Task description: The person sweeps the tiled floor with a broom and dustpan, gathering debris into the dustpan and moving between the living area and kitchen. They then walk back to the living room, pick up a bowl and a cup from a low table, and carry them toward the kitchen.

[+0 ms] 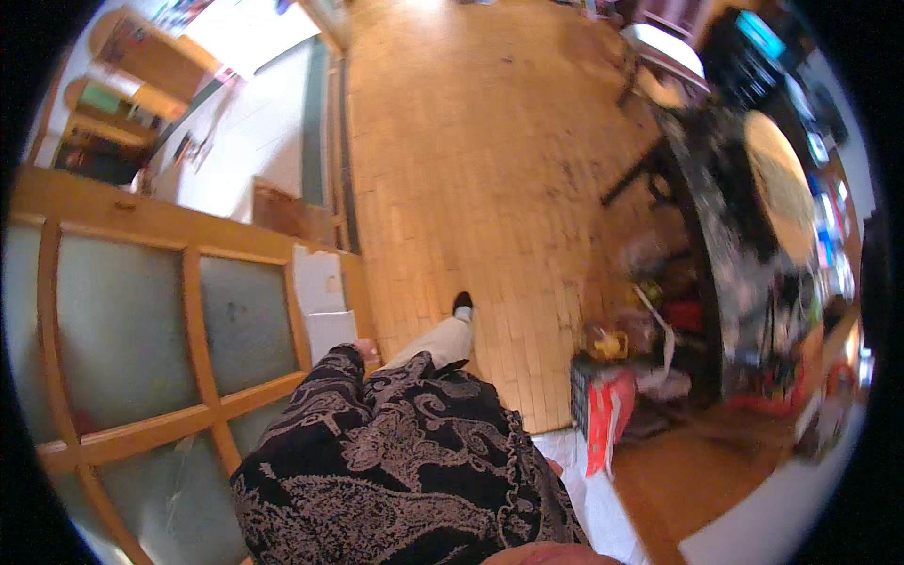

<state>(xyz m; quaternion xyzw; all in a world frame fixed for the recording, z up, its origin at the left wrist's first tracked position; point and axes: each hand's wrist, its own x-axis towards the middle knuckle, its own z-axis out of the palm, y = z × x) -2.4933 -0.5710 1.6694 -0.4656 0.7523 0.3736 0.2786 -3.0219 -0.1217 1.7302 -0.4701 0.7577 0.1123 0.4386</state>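
Observation:
My left hand shows at the end of a black paisley sleeve, low beside the edge of a wooden door with frosted glass panes. Its fingers are too small and blurred to read. White sheets cover part of the door's edge strip near it. Of my right hand only a sliver comes out past my patterned top, over a white surface; the rest is hidden. One leg in light trousers and a dark shoe reach forward on the wood floor.
To the right stands a table with a dark mottled top, bearing a round tan object. A red bag or box sits by a black crate. A chair with a white seat stands farther off. Left, a doorway shows pale flooring.

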